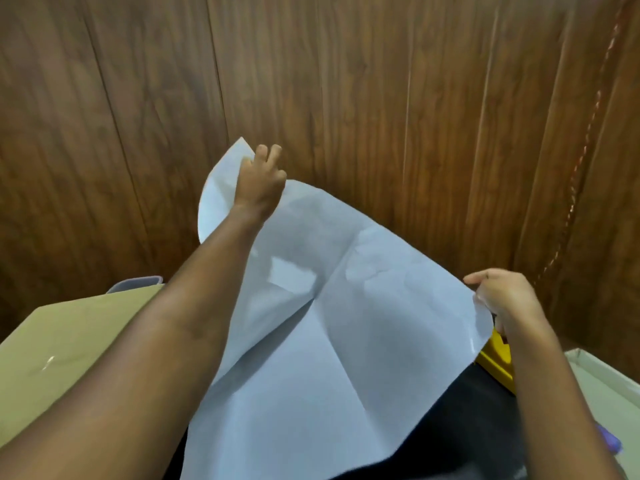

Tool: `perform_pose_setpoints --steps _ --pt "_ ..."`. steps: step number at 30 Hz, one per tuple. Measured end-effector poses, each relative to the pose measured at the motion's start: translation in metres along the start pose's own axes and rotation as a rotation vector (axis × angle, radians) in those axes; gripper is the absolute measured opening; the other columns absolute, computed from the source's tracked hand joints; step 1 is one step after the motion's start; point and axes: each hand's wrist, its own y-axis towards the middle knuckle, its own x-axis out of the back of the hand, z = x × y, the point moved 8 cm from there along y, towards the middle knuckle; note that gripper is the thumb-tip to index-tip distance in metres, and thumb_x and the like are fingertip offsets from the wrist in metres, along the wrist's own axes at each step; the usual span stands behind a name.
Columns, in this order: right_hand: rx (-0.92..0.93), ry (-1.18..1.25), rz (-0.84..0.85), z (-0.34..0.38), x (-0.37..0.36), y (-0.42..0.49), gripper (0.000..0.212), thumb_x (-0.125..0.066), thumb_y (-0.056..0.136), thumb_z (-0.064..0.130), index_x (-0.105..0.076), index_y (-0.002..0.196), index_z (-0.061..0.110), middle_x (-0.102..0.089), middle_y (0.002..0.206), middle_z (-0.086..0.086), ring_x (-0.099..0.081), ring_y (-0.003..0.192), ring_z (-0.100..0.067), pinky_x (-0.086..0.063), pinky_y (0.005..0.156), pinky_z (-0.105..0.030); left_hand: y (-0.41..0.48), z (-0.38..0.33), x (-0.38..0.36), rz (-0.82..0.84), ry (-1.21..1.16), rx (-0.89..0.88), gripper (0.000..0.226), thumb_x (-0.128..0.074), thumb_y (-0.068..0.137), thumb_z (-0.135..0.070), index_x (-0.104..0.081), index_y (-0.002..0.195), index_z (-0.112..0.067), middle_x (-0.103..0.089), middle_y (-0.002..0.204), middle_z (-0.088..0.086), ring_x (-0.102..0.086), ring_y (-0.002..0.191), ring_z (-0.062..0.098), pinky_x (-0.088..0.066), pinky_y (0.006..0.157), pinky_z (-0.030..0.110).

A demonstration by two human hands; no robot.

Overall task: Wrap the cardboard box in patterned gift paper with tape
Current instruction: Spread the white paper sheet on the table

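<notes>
The gift paper [346,341] only shows its plain white back, so the pattern's hidden, and its bottom edge runs out of frame. The cardboard box [69,341] is half covered by the left forearm and cut off at the left edge. Can't tell what the yellow thing [497,362] behind the right hand [505,296] is.

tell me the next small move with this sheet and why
Probably lower the paper flat, plain side up. Left hand and right hand hold it lifted by its far corners, still creased, and the cardboard box sits unwrapped beside it.
</notes>
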Motion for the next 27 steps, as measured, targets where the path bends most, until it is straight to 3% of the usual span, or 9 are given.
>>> perform_pose_setpoints --steps 4,7,11,13,18,20,22,24,27 --pt "0.009 -0.180 0.208 -0.018 -0.029 0.001 0.013 -0.059 0.083 -0.004 -0.070 0.089 -0.004 -0.063 0.085 -0.021 -0.054 0.074 -0.031 -0.043 0.066 -0.034 -0.003 -0.017 -0.014 -0.136 -0.269 0.033 0.017 -0.070 0.056 0.021 -0.059 0.059 0.009 -0.060 0.092 0.026 -0.057 0.077 0.043 -0.042 0.045 0.033" --pt "0.056 -0.523 0.421 -0.017 -0.057 0.001 0.029 -0.060 0.088 0.011 -0.064 0.114 -0.001 -0.063 0.113 -0.014 -0.057 0.104 -0.028 -0.042 0.082 -0.030 0.000 -0.039 -0.018 -0.204 -0.337 -0.070 0.018 -0.071 0.055 0.022 -0.059 0.061 0.009 -0.063 0.095 0.026 -0.062 0.085 0.043 -0.051 0.048 0.035" --pt "0.154 -0.912 0.626 -0.015 -0.089 -0.017 0.050 -0.058 0.092 0.035 -0.046 0.138 0.022 -0.038 0.148 -0.005 -0.036 0.134 -0.026 -0.033 0.109 -0.032 0.003 -0.061 -0.009 -0.244 -0.320 -0.188 0.018 -0.073 0.055 0.019 -0.061 0.062 0.007 -0.065 0.098 0.023 -0.064 0.093 0.040 -0.052 0.050 0.032" --pt "0.261 -0.824 0.616 -0.010 -0.104 -0.021 0.051 -0.064 0.087 0.038 -0.048 0.135 0.033 -0.029 0.153 -0.002 -0.026 0.140 -0.027 -0.026 0.114 -0.038 0.003 -0.069 0.000 -0.267 -0.289 -0.252 0.019 -0.075 0.054 0.017 -0.061 0.059 0.005 -0.066 0.095 0.022 -0.065 0.092 0.037 -0.051 0.048 0.030" --pt "0.594 -0.401 0.792 0.036 -0.181 -0.077 0.050 -0.059 0.092 0.026 -0.043 0.140 0.028 -0.035 0.151 0.004 -0.033 0.137 -0.015 -0.025 0.107 -0.022 -0.001 -0.095 0.012 -0.318 -0.260 -0.388 0.012 -0.072 0.064 0.013 -0.065 0.063 0.003 -0.065 0.103 0.022 -0.063 0.102 0.038 -0.055 0.064 0.037" --pt "0.597 -0.225 0.734 0.054 -0.206 -0.083 0.053 -0.058 0.092 0.025 -0.040 0.142 0.022 -0.039 0.149 0.001 -0.041 0.133 -0.018 -0.031 0.107 -0.026 -0.010 -0.108 0.014 -0.355 -0.258 -0.468 0.014 -0.060 0.076 0.011 -0.067 0.067 0.002 -0.063 0.112 0.022 -0.059 0.110 0.038 -0.054 0.075 0.039" --pt "0.554 -0.047 0.498 0.074 -0.211 -0.073 0.048 -0.060 0.091 0.025 -0.044 0.136 0.013 -0.050 0.140 -0.005 -0.052 0.122 -0.023 -0.040 0.100 -0.030 -0.026 -0.112 0.018 -0.383 -0.225 -0.529 0.019 -0.053 0.082 0.007 -0.069 0.073 0.001 -0.062 0.119 0.021 -0.055 0.117 0.036 -0.052 0.083 0.039" --pt "0.509 0.087 0.225 0.091 -0.197 -0.062 0.042 -0.061 0.090 0.025 -0.044 0.126 0.010 -0.058 0.127 -0.008 -0.060 0.109 -0.025 -0.047 0.087 -0.031 -0.042 -0.107 0.015 -0.332 -0.196 -0.574 0.005 -0.067 0.077 0.003 -0.071 0.078 -0.001 -0.060 0.123 0.019 -0.053 0.121 0.034 -0.051 0.087 0.038" --pt "0.503 0.194 0.050 0.111 -0.183 -0.052 0.057 -0.064 0.088 0.024 -0.033 0.135 0.013 -0.059 0.125 -0.010 -0.061 0.108 -0.026 -0.049 0.081 -0.032 -0.055 -0.091 0.007 -0.223 -0.151 -0.558 0.015 -0.078 0.068 -0.006 -0.073 0.083 -0.005 -0.060 0.125 0.017 -0.052 0.122 0.032 -0.050 0.090 0.036"
